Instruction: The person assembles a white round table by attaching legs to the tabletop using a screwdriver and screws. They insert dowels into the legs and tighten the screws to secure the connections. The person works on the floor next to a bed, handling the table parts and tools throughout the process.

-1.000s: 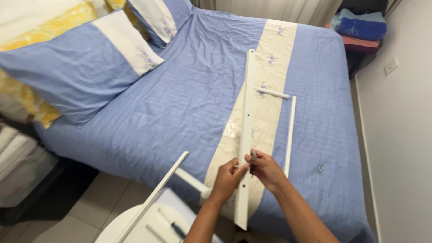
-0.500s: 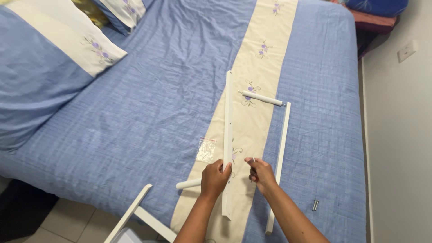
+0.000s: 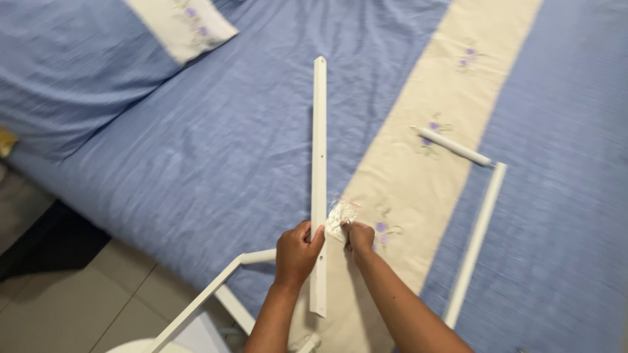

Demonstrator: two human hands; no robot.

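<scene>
Bed [image 3: 196,150]: covered by a blue bedspread with a cream embroidered band running up its right-hand part; every loose part lies on it or is held just over it.
Floor: grey tiles show below the bed's near edge, lower left.
Long bar [image 3: 319,176]: flat, white, with small holes along its face; it runs from near the bed's foot edge straight up the bed, just left of the cream band.
Left hand [image 3: 296,253]: closed around the lower part of the long bar, thumb across its face, steadying it.
Right hand [image 3: 358,236]: fingertips pinched shut on a small clear bag [image 3: 340,216], just right of the bar and against its edge.
Small clear bag: crinkled plastic; contents too small to tell, and I cannot tell whether it has been opened.
Thin rod [image 3: 474,245]: white, lies on the bed well right of the long bar, at the border of cream band and blue.
Short tube [image 3: 451,146]: white, lies slantwise on the cream band, its lower end close to the rod's top end; joined or merely near, I cannot tell.
White frame [image 3: 219,297]: angled tubing past the bed's foot edge, left of the left hand.
Progress, as judged: early. Parts lie separate; nothing appears fastened to the long bar, and its visible holes stand empty.
Outstanding, as judged: fitting rod, tube and frame to the bar.
</scene>
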